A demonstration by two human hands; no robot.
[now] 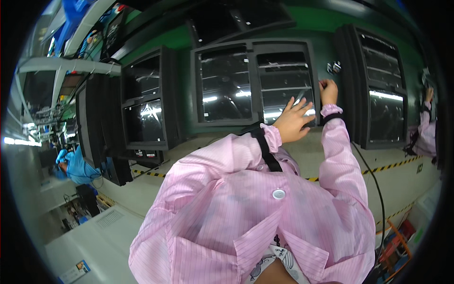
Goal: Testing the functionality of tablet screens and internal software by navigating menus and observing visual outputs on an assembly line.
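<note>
A dark foam tray (254, 83) lies on the green bench in front of me. Its two compartments hold glossy black panels (226, 83) that mirror the ceiling lights. Over the near right corner of the tray, my left hand (294, 122) is open, fingers spread above the right-hand panel (286, 90); contact with it cannot be judged. Beside the tray's right edge, my right hand (328, 93) is closed, its fingertips bent together. Anything between those fingertips is too small to make out. Just beyond it sit small shiny metallic pieces (334, 67).
Stacked dark trays with similar panels stand left (142, 99) and right (378, 90). Another tray (241, 21) lies behind. A black cable (373, 177) hangs at my right. One person in blue (78, 165) is far left; another person's hand (429, 94) shows far right.
</note>
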